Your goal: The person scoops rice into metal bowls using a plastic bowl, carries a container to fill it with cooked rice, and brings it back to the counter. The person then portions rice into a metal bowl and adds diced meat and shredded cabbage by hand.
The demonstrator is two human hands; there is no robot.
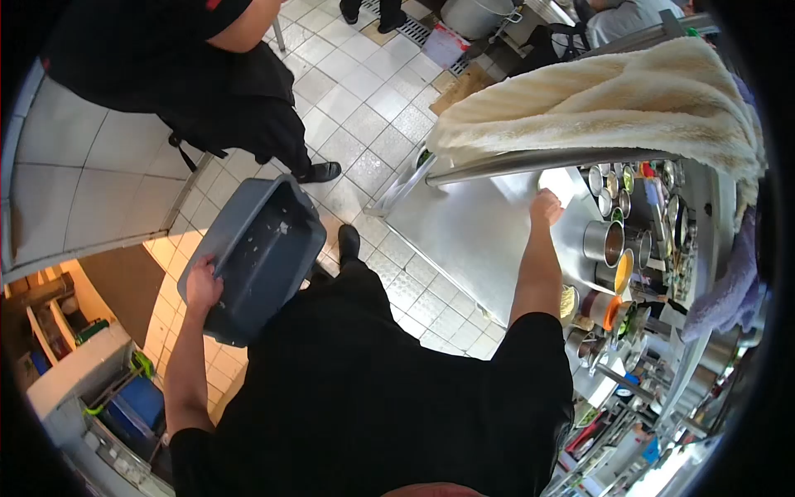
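Observation:
My left hand (204,283) grips the rim of a grey plastic tub (263,248), which is tilted at my left side. Small pale scraps lie inside the tub. Stretched out over the stainless steel worktop (464,228), my right hand (546,207) has its fingers curled down on a white, cloth-like piece (560,184). How much of that piece is inside the fingers is hidden. Beyond the hand, a cream fleecy towel (596,99) hangs over a metal rail (546,164).
Steel pots (603,240) and small containers of food line the worktop's right side. A person in black (240,99) stands close at the upper left, over the tiled floor (356,124). A large pot (479,16) stands at the back; shelving (62,331) is at lower left.

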